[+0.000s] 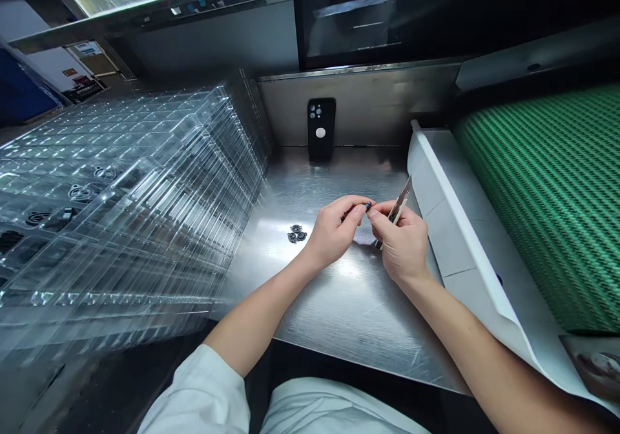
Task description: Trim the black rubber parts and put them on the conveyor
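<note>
Left hand (334, 230): the person's thumb and forefinger are pinched narrow on a small black part (369, 206).
Right hand (405, 240): fingertips meet at the same part, the other fingers wrapped around a craft knife (400, 203), blade pointing up and away.
Small black part: between both hands' fingertips, above the steel worktop (314, 305).
Loose black pieces (296, 234): three clustered on the worktop, left of the left hand.
Clear plastic trays (194, 163): stacked high at left.
Green conveyor belt (547, 182): at right, beyond a white guard (465, 240).
</note>
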Motion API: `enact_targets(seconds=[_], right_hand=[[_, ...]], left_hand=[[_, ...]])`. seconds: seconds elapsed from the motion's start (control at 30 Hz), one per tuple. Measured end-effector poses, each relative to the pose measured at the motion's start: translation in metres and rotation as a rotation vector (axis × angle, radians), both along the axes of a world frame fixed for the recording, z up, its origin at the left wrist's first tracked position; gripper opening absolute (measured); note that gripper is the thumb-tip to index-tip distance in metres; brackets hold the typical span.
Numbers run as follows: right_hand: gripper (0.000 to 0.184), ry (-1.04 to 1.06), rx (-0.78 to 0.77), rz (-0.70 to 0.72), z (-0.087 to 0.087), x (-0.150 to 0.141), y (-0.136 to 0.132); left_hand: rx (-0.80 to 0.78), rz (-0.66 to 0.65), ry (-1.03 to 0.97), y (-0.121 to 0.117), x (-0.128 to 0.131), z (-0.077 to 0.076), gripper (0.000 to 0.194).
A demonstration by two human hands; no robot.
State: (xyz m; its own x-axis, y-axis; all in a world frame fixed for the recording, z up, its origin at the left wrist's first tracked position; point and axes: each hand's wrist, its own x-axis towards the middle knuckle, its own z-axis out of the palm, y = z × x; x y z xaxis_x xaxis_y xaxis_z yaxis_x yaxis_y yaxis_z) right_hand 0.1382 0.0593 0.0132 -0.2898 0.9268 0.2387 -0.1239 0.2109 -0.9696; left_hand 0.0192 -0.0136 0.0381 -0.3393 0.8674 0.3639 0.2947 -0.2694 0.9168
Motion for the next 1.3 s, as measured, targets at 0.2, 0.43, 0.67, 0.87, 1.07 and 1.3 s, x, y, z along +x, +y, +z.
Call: enact_targets(seconds=[0.2, 0.43, 0.67, 0.87, 1.07, 1.3], right_hand=[[0.023, 0.016, -0.006, 0.012, -0.002, 0.000, 0.000], [0.023, 0.080, -0.051, 0.054, 0.002, 0.000, -0.003], [0.021, 0.125, -0.100, 0.062, 0.007, -0.001, -0.004], [0.023, 0.199, -0.165, 0.136, 0.008, -0.003, -0.004], [0.025, 0.196, -0.169, 0.152, 0.007, -0.002, -0.004], [0.028, 0.044, -0.051, 0.151, 0.008, -0.001, -0.006]], left_hand=[[-0.035, -0.103, -0.336, 0.004, -0.001, -0.002, 0.030], [-0.168, -0.238, -0.730, 0.004, -0.001, 0.005, 0.035], [-0.208, -0.238, -0.840, 0.003, -0.003, 0.007, 0.033], [-0.203, -0.264, -0.873, 0.003, -0.004, 0.007, 0.030], [-0.215, -0.261, -0.890, 0.003, -0.005, 0.008, 0.028], [-0.213, -0.218, -0.865, 0.003, -0.004, 0.010, 0.028]])
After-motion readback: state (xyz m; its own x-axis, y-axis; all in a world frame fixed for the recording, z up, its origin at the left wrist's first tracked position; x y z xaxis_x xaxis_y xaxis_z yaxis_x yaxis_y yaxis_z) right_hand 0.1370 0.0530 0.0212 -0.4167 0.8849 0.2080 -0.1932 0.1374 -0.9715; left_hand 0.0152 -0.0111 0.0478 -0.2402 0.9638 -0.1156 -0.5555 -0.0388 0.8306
